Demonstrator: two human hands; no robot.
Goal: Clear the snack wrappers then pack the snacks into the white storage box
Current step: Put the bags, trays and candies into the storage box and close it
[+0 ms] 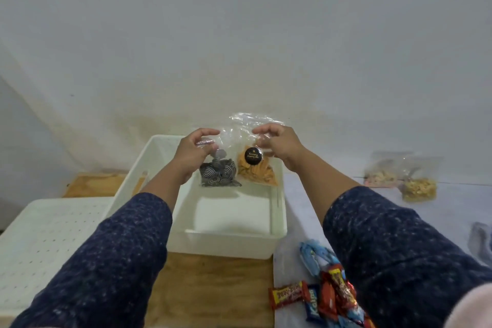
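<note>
The white storage box (pixel 229 243) stands open on a wooden surface in front of me. My left hand (pixel 193 150) grips the top of a clear bag of black-and-white swirl cookies (pixel 218 174), held over the box's far end. My right hand (pixel 278 142) grips the top of a clear bag of orange chips (pixel 257 170) with a round black label, right beside the cookie bag. Both bags hang just above the box's far part; whether they touch its floor I cannot tell.
A white perforated lid (pixel 45 239) lies left of the box. On the cloth-covered surface to the right lie two clear bags of pale snacks (pixel 419 189) far off, and a pile of red, orange and blue wrapped bars (pixel 324 298) near my right sleeve.
</note>
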